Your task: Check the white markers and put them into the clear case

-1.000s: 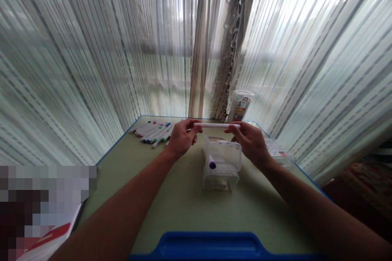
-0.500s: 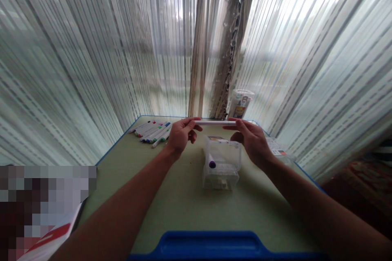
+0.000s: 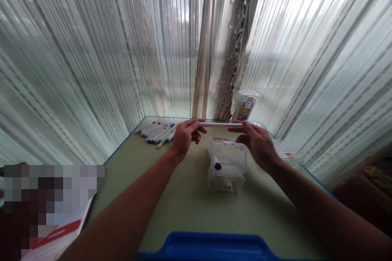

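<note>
A white marker (image 3: pixel 219 125) is stretched level between my two hands, above the far half of the table. My left hand (image 3: pixel 185 136) pinches its left end, and my right hand (image 3: pixel 256 140) pinches its right end, so both tips are covered by fingers. Below the marker lies a clear plastic box (image 3: pixel 228 157) with its lid part folded open toward me. Inside the box is a marker with a purple end (image 3: pixel 217 166). To the left of my left hand, several white markers (image 3: pixel 156 133) with coloured caps lie in a loose pile.
A clear box with a printed label (image 3: pixel 245 105) stands at the table's far edge. Clear packaging (image 3: pixel 283 150) lies at the right edge. The green table (image 3: pixel 183 204) has a blue tray lip (image 3: pixel 217 248) in front. Sheer striped curtains (image 3: pixel 165 48) hang behind.
The whole view has shifted slightly, so things sit a little further right. Both hands keep their pinch on the white marker, which stays level.
</note>
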The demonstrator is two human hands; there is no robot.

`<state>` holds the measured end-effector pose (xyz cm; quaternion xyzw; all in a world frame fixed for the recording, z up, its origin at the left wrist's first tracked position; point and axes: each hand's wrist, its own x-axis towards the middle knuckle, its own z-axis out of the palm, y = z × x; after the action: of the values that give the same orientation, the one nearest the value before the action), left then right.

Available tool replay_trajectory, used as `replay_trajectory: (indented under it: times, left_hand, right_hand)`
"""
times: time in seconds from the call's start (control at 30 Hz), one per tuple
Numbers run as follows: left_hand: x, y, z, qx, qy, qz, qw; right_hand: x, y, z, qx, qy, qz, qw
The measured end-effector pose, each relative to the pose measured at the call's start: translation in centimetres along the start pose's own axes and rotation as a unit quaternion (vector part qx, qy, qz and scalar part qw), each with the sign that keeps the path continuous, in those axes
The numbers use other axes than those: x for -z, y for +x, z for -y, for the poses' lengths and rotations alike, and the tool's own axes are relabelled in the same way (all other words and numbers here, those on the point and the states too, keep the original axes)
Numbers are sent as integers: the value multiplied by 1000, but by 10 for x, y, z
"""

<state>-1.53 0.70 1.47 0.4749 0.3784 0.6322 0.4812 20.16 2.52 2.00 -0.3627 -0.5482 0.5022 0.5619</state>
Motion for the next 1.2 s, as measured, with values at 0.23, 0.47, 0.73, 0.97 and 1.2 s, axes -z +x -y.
replay_trajectory:
  times: [0.23,0.47,0.73,0.97,1.2]
  left_hand:
    - [0,0,2,-30,64,-9,997]
    - [1,2,8,-51,116,-5,992]
    - [0,0,10,-55,141,3,988]
    - [0,-1,10,-59,143,2,988]
    - [0,-1,10,-52,161,5,986]
  right_hand:
    - [1,1,-3,16,-15,-9,1000]
    - [1,2,-5,43,-53,-8,998]
    - [1,1,-5,66,-97,1,993]
    - [-1,0,-5,45,-97,-10,994]
    - [1,2,-7,44,-104,-11,994]
